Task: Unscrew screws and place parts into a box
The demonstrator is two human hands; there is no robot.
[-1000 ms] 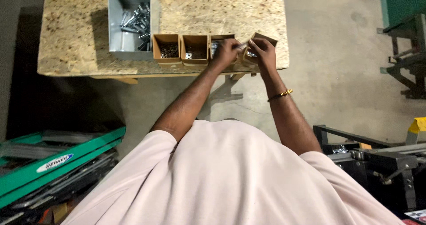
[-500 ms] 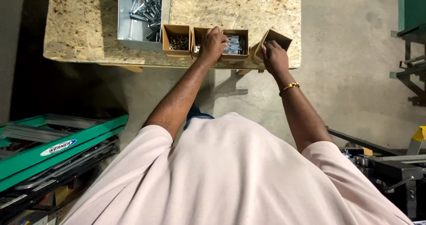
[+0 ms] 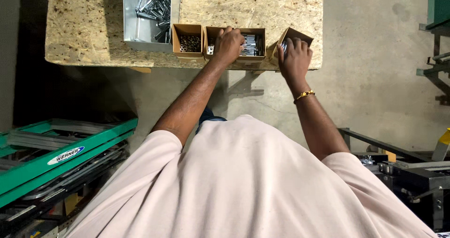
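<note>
A rough chipboard bench top (image 3: pixel 84 27) carries a grey metal tray (image 3: pixel 133 17) of loose bolts at its back. Along the near edge sit three open cardboard boxes: a small one of dark sleeves (image 3: pixel 187 41), a wider one of bright metal parts (image 3: pixel 251 43) touching it, and a tilted one (image 3: pixel 293 37) near the right corner.

Green ladder (image 3: pixel 56 158) lies beside grey metal tray (image 3: pixel 147 13).

I'm standing in a workshop: bare concrete floor (image 3: pixel 375 55), a chipboard surface (image 3: pixel 84 27), a green ladder (image 3: pixel 61 158), a metal bin of bolts (image 3: pixel 147 13).
</note>
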